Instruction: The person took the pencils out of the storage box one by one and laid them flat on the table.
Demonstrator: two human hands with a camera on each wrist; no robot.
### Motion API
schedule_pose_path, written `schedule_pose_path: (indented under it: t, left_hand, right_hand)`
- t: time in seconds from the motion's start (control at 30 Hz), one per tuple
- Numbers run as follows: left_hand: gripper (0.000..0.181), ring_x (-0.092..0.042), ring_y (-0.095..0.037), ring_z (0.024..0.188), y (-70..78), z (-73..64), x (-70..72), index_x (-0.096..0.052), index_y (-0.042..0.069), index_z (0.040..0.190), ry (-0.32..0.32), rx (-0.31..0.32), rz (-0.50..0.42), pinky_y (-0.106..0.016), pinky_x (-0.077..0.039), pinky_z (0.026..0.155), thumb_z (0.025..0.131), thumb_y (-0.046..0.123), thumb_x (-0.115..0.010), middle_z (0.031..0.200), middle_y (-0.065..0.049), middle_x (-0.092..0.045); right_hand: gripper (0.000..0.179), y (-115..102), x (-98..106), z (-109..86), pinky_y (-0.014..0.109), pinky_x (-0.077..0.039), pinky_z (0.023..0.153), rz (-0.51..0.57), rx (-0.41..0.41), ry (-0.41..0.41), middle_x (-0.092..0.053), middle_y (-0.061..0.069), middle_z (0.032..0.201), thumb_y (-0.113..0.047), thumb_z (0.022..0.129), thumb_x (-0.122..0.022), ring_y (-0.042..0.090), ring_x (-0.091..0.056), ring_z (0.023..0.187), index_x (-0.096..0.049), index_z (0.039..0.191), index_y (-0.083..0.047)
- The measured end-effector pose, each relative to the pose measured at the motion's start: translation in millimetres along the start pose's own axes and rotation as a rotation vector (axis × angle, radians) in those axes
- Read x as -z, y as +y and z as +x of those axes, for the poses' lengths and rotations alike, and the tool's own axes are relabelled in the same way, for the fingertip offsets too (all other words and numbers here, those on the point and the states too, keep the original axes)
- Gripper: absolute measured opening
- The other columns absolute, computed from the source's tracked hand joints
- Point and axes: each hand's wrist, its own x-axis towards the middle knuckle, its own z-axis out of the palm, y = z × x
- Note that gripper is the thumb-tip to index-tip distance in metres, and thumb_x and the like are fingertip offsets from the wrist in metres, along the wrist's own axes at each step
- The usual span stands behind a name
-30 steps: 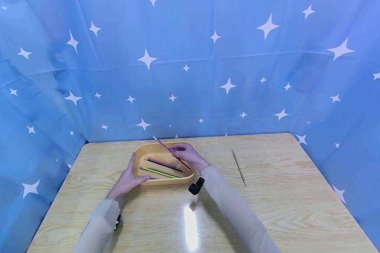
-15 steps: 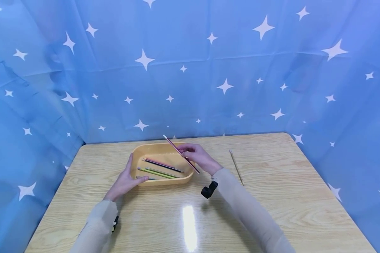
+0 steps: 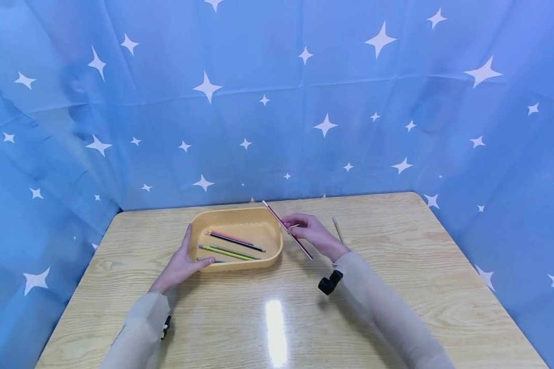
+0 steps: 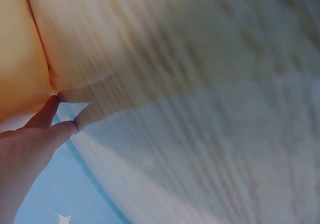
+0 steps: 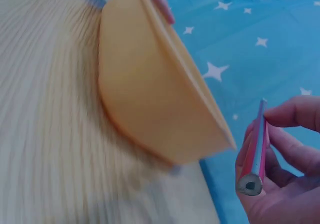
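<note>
A shallow yellow-orange plastic tray (image 3: 246, 265) sits near the table's far edge. My left hand (image 3: 179, 265) holds its left end, thumb over the near rim and fingers along the outer side. Several pencils lie inside, among them a black pencil (image 3: 237, 241) and a yellow-green pencil (image 3: 226, 251). My right hand (image 3: 315, 237) pinches a dark red pencil (image 3: 272, 211) between thumb and fingers, just right of the tray. That pencil slants, its pale end up and toward the far left. In the right wrist view, the flat end of the pencil (image 5: 250, 184) faces the camera.
A gold pencil (image 3: 337, 228) lies on the wooden table (image 3: 221, 318) behind my right hand, its near part hidden by the wrist. Blue star-printed cloth (image 3: 277, 128) hangs behind the table and along both sides.
My right hand has carried the dark red pencil rightward, from over the tray to beyond its right end. My left hand has stayed on the tray. The view has shifted slightly.
</note>
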Motion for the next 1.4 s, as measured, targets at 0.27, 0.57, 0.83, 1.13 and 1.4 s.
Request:
schedule_pose_path:
  t: [0.27,0.57,0.83,1.13,1.4]
  left_hand:
    - [0.122,-0.006,-0.052,0.139,0.2,-0.2,0.3,0.022,0.023,0.151,-0.003,0.01,0.001,-0.066,-0.011,0.108,0.082,0.045,-0.076,0.156,-0.027,0.005]
    - [0.121,-0.006,-0.049,0.14,0.6,-0.4,0.3,0.021,0.024,0.151,0.007,0.005,-0.002,-0.064,-0.011,0.11,0.082,0.044,-0.076,0.157,-0.026,0.005]
    - [0.12,-0.004,-0.049,0.14,-1.6,0.8,-0.1,0.021,0.024,0.151,0.004,-0.02,-0.02,-0.064,-0.009,0.11,0.083,0.042,-0.076,0.157,-0.024,0.007]
    - [0.12,-0.004,-0.047,0.141,-2.3,0.9,-0.4,0.02,0.024,0.152,0.01,-0.015,-0.031,-0.062,-0.009,0.111,0.082,0.042,-0.076,0.158,-0.023,0.007]
    - [0.119,-0.003,-0.048,0.141,-2.7,0.9,0.3,0.02,0.024,0.151,0.004,-0.02,-0.036,-0.064,-0.009,0.11,0.083,0.042,-0.076,0.158,-0.024,0.007]
  right_hand:
    - [0.035,17.7,24.8,-17.6,0.028,-0.05,0.077,-0.038,-0.031,0.034,-0.061,0.024,0.113,-0.001,0.089,-0.06,0.016,-0.057,0.091,-0.059,0.122,0.009]
    - [0.037,34.4,59.4,-40.2,0.026,-0.049,0.081,-0.039,-0.091,0.095,-0.054,0.028,0.123,-0.002,0.092,-0.058,0.014,-0.056,0.097,-0.056,0.128,0.007]
    - [0.038,42.6,87.1,-49.9,0.022,-0.049,0.08,-0.04,-0.061,0.145,-0.053,0.029,0.124,0.0,0.092,-0.057,0.015,-0.057,0.098,-0.053,0.128,0.012]
    - [0.04,49.8,103.0,-58.8,0.022,-0.051,0.077,-0.018,-0.069,0.217,-0.056,0.029,0.115,0.002,0.093,-0.057,0.014,-0.059,0.092,-0.049,0.129,0.016]
    - [0.039,65.1,111.7,-61.1,0.019,-0.05,0.066,-0.052,-0.16,0.319,-0.059,0.018,0.107,0.001,0.094,-0.057,0.008,-0.057,0.082,-0.049,0.129,0.015]
